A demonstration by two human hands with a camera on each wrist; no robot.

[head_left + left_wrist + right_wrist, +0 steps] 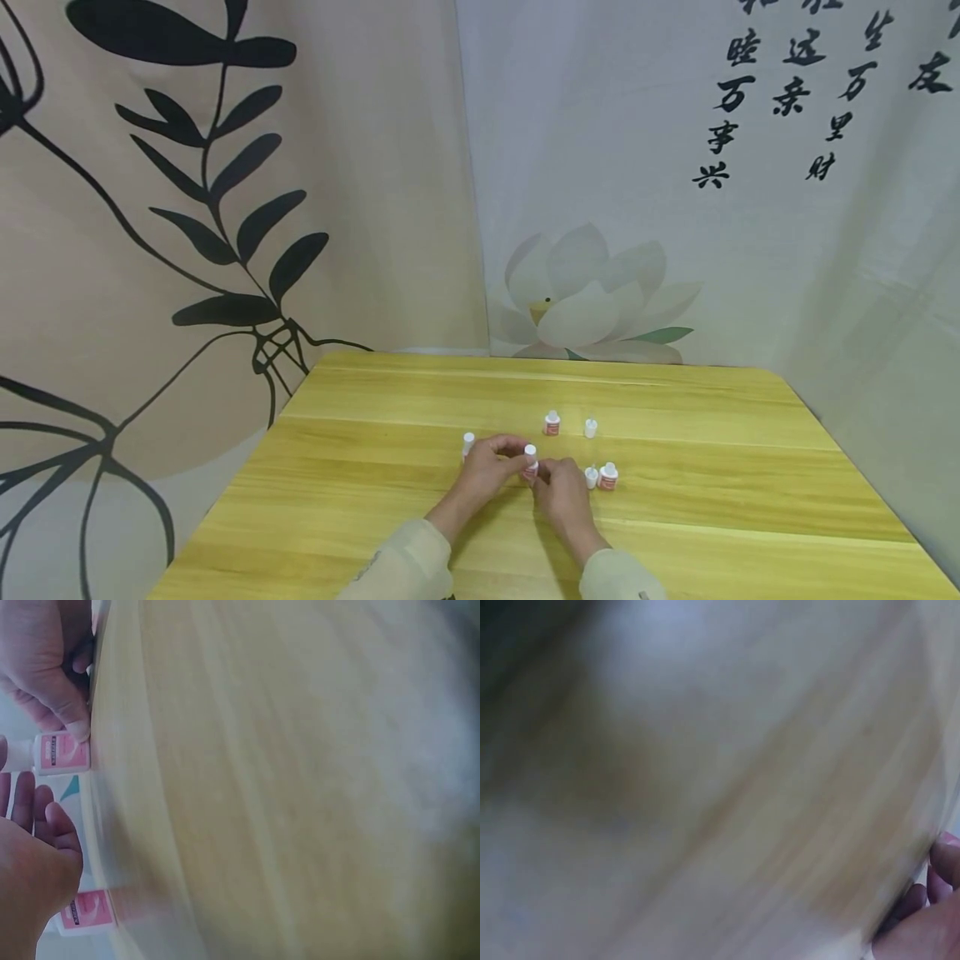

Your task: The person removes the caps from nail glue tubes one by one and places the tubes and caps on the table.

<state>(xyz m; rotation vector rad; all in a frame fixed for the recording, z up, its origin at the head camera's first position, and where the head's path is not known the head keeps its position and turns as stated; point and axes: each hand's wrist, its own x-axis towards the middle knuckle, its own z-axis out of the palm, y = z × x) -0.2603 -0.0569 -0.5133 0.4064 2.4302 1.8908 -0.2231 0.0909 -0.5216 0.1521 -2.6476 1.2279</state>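
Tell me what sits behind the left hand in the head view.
A white-capped bottle, partly visible beside the left hand; the hand covers the rest, and anything else there stays hidden.

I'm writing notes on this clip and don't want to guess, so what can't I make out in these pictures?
- Middle bottle: its print is too small in the head view and blurred in the left wrist view.
- Leftmost bottle: lower part hidden behind the left hand, head view.
- Right hand: largely cut off by the right wrist view's edge.
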